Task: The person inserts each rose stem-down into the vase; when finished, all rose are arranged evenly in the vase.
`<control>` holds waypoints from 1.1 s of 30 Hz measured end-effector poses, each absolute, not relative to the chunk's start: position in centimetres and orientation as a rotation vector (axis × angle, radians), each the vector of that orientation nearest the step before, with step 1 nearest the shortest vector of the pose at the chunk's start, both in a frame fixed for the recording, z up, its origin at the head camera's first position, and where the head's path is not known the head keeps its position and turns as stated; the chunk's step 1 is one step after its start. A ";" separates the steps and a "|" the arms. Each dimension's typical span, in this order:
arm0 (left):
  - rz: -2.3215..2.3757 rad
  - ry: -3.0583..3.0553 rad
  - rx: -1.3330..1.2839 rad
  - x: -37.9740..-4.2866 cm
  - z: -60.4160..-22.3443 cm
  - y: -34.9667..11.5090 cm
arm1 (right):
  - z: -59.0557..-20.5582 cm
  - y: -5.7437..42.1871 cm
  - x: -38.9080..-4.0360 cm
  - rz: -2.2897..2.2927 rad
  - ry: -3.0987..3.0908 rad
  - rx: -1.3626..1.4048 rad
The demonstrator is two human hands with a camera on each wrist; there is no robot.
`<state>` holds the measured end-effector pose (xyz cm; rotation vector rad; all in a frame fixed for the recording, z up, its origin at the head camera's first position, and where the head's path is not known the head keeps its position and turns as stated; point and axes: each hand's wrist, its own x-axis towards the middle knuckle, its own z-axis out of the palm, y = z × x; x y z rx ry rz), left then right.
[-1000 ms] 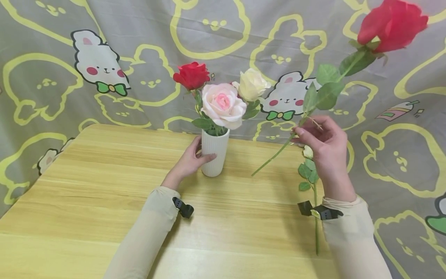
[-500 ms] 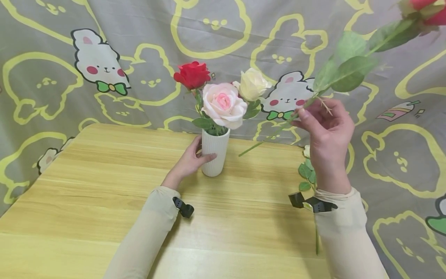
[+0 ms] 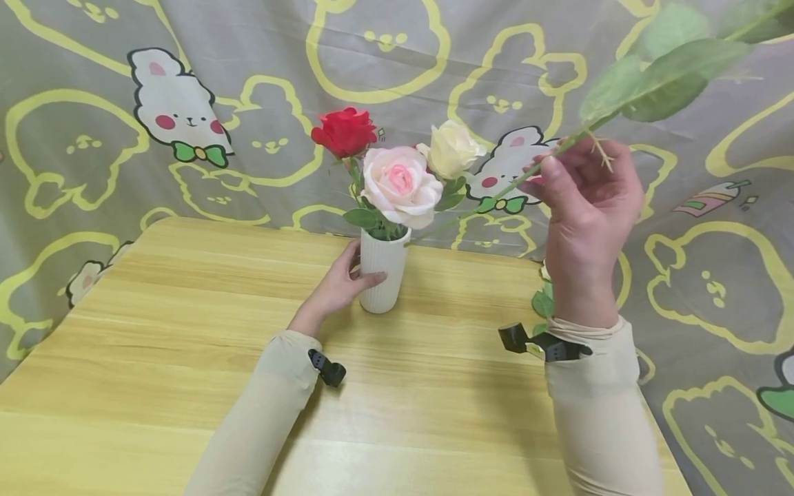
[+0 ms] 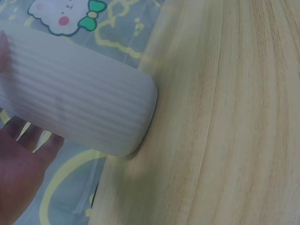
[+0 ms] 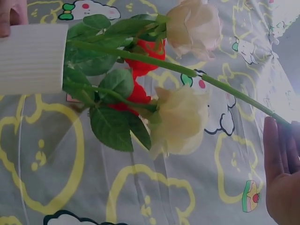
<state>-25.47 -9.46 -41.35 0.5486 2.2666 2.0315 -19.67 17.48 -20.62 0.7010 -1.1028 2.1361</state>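
My left hand grips a white ribbed vase upright on the table, thumb in front. In the left wrist view the vase's base meets the wood. A red rose, a pale pink rose and a cream rose stand in it. My right hand pinches the green stem of a long leafy rose, whose bloom is out of view. Its stem slants down left, the cut end at the vase's mouth; whether it is inside I cannot tell.
Another rose's leaves show on the table at the right, mostly hidden behind my right forearm. A grey curtain with yellow cartoon outlines hangs close behind the table.
My right hand has moved up, tilting the held rose flatter. Its red bloom has left the head view at upper right, and its stem end has come left to the vase. My left hand stays put.
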 end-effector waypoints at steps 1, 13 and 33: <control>2.028 2.272 0.549 -25.5 -41.4 -9.4 | -20.6 17.3 -19.7 2.135 -1.090 0.702; 2.043 2.259 0.534 -25.5 -41.3 -9.2 | -21.4 15.5 -21.2 2.103 -1.213 0.721; 2.051 2.266 0.555 -25.3 -41.2 -9.3 | -26.3 12.3 -24.1 1.578 -2.271 0.543</control>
